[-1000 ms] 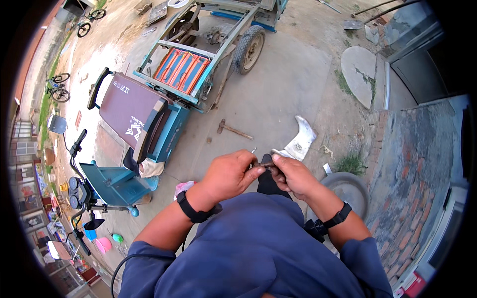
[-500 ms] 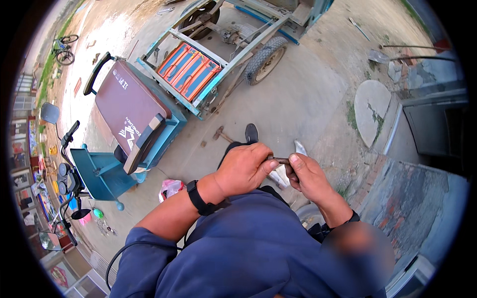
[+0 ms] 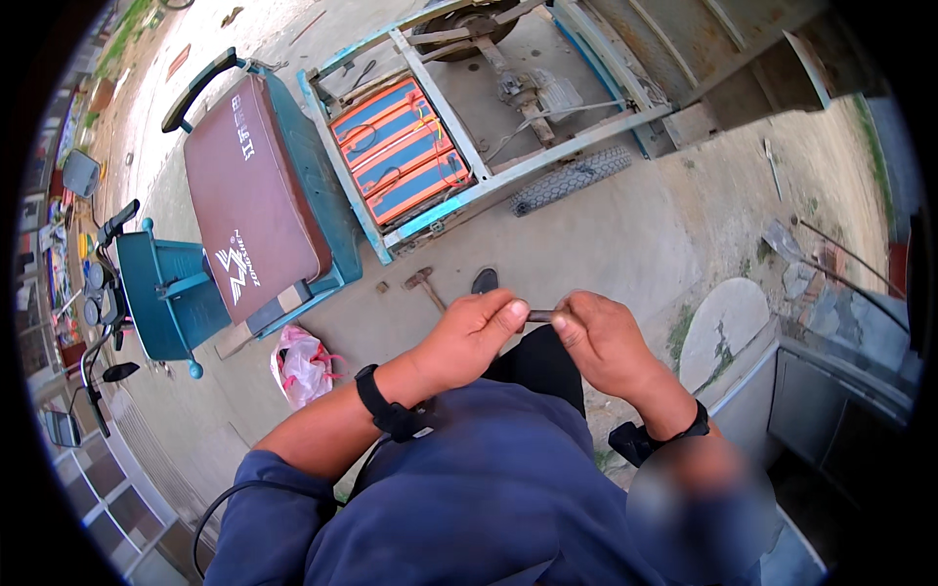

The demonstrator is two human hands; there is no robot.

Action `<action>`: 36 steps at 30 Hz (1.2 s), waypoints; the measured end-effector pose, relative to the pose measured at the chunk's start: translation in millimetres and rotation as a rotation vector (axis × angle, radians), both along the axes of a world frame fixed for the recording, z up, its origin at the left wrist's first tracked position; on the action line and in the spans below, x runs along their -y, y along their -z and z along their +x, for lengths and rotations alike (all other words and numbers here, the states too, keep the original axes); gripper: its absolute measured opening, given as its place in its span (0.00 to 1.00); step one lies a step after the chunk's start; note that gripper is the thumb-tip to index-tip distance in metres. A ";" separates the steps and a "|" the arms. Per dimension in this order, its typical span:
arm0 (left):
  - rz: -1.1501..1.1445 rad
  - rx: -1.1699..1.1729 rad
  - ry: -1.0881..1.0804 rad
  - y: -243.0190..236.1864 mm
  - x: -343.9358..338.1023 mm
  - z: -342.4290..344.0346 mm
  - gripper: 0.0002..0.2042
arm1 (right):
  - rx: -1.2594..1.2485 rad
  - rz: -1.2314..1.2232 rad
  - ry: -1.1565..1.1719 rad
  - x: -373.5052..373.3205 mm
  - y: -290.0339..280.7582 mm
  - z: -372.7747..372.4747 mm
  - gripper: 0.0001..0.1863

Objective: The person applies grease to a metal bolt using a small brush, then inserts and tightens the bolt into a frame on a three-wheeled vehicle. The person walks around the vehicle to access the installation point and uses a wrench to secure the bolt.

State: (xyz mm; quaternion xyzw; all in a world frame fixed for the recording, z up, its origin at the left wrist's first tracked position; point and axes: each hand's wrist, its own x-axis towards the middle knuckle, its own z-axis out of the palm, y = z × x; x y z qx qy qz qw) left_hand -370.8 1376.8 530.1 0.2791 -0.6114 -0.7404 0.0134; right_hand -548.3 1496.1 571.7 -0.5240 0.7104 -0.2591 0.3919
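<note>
far left, handlebar [image 3: 119, 215] is sticking out past the teal front body [image 3: 156, 317] of the three-wheeler. maroon seat [image 3: 249, 186] is sitting just right of that. pink-and-white plastic bag [image 3: 305, 369] is lying on the ground below the seat. orange-and-blue battery row [image 3: 401, 156] is resting in the open frame behind the seat. hammer [image 3: 422, 280] is lying on the concrete, near the dark shoe [image 3: 485, 281].
left hand [image 3: 467, 337] is pinching the left end of a short dark rod [image 3: 540, 315], thumb on top, fingers curled in. rod is spanning the gap between both hands, in front of the torso; probably metal, ends are hiding under fingers. right hand [image 3: 611, 347] is gripping the other end, fingers closed around it. treaded tyre [image 3: 572, 182] is showing beyond the hands. round pale slab [image 3: 725, 332] is lying at right.
</note>
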 end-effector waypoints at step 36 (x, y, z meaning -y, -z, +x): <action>-0.212 0.395 -0.835 194.5 -99.7 61.6 0.13 | 0.713 0.871 -0.311 68.9 254.8 34.9 0.20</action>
